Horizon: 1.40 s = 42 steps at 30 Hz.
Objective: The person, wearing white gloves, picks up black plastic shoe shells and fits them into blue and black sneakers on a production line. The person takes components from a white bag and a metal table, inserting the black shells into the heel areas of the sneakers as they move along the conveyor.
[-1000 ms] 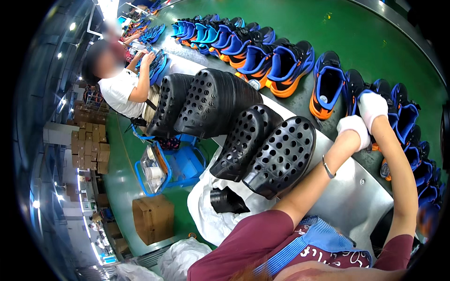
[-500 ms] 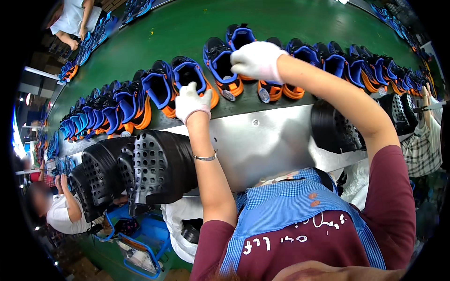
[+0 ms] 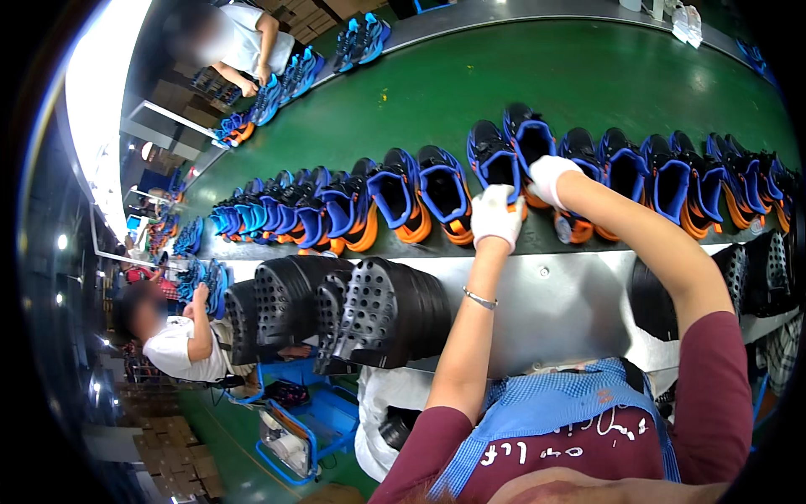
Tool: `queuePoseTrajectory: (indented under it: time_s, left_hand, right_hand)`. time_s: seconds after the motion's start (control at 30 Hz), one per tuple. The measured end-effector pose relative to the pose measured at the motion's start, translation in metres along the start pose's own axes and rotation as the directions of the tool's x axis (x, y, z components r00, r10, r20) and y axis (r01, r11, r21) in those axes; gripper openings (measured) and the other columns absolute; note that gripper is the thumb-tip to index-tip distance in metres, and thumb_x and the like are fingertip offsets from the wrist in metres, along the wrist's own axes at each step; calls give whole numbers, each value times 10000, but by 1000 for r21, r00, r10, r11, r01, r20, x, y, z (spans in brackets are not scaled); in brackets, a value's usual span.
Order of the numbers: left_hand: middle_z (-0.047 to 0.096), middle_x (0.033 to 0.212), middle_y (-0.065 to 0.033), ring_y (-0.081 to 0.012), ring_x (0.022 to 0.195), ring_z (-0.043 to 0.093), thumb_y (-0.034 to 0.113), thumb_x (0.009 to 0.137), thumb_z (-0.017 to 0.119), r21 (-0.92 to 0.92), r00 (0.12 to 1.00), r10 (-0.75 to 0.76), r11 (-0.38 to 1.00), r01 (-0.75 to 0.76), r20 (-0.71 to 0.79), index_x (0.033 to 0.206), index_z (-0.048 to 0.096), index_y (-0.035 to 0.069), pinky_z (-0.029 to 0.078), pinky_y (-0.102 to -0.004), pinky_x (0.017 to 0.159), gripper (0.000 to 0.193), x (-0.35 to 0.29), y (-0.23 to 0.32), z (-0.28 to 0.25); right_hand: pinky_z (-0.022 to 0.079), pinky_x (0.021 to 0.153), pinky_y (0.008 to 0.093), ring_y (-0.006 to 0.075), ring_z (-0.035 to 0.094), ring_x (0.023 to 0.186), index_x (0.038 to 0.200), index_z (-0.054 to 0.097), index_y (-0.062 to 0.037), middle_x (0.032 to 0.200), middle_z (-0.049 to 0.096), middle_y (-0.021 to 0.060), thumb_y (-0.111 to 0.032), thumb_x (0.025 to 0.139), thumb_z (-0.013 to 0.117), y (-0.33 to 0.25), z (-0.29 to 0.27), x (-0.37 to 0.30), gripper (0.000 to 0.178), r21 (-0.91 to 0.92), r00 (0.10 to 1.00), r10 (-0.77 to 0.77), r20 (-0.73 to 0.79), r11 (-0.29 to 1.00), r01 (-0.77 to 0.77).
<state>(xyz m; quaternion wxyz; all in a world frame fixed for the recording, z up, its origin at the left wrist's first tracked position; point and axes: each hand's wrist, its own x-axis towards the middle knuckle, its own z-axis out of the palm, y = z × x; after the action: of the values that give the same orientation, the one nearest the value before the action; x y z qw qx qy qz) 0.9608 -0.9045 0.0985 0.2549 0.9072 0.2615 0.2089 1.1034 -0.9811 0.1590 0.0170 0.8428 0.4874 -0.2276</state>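
Both my hands wear white gloves and reach to a row of black sports shoes with blue linings and orange heels. My left hand (image 3: 495,217) is closed on the heel of one shoe (image 3: 494,161), its fingers over the back of the collar. Just to the right, my right hand (image 3: 550,179) is curled at the heel of another shoe (image 3: 533,139), which sits slightly farther out than its neighbours. The fingertips of the right hand are partly hidden. More shoes (image 3: 395,189) stand side by side to the left, and others (image 3: 672,181) to the right.
Between me and the green belt (image 3: 403,109) runs a metal ledge (image 3: 546,311). Black perforated machine parts (image 3: 369,311) stand left of my left forearm, and similar ones (image 3: 768,269) at the right. Co-workers sit at the far left (image 3: 252,42) and near left (image 3: 180,344).
The view has swung left, so the scene sits farther right. My left hand has moved one shoe to the right, onto its heel. My right hand remains at the farther-out shoe.
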Motion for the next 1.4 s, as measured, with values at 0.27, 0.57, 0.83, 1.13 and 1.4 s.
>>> queuePoseTrajectory:
  time_s: [0.27, 0.57, 0.83, 1.13, 1.4]
  left_hand:
    - [684, 1048, -81, -369, 989, 572, 348, 846, 611, 90, 929, 10, 995, -46, 370, 1092, 691, 171, 508, -436, 860, 313, -32, 89, 19]
    - [693, 1039, -188, -358, 1004, 666, 463, 815, 524, 229, 668, -155, 973, -24, 728, 1012, 721, 73, 530, -396, 858, 480, 0, 97, 22]
    - [648, 672, -79, -153, 598, 578, 336, 823, 600, 125, 723, -83, 992, -5, 686, 779, 669, 30, 468, -340, 589, 317, -8, 65, 37]
    - [666, 1025, -240, -405, 990, 629, 484, 865, 550, 276, 795, -87, 955, -104, 601, 943, 671, 9, 499, -425, 876, 496, -10, 75, 40]
    - [673, 975, -247, -400, 954, 644, 499, 852, 544, 356, 794, -153, 930, -85, 589, 920, 696, 14, 501, -428, 861, 513, -13, 91, 42]
  right_hand:
    - [536, 849, 437, 383, 676, 934, 969, 719, -10, 949, 691, 253, -341, 888, 596, 83, -12, -83, 363, -49, 991, 127, 48, 991, -125]
    - [507, 906, 428, 362, 630, 1043, 1125, 640, -50, 1138, 650, 197, -275, 816, 642, 119, 8, -144, 383, 40, 970, -134, -202, 989, 145]
    - [537, 791, 367, 288, 670, 892, 1144, 645, -44, 995, 682, 143, -223, 874, 652, 148, -90, -291, 325, -122, 820, -85, -565, 992, 19]
    - [520, 813, 368, 303, 662, 887, 1062, 675, -34, 960, 684, 148, -294, 896, 620, 210, -32, -451, 313, 80, 598, 409, -690, 863, -499]
    - [482, 878, 385, 321, 610, 993, 1145, 623, -74, 1077, 643, 148, -296, 813, 658, 278, 27, -467, 401, -12, 577, 475, -664, 766, -643]
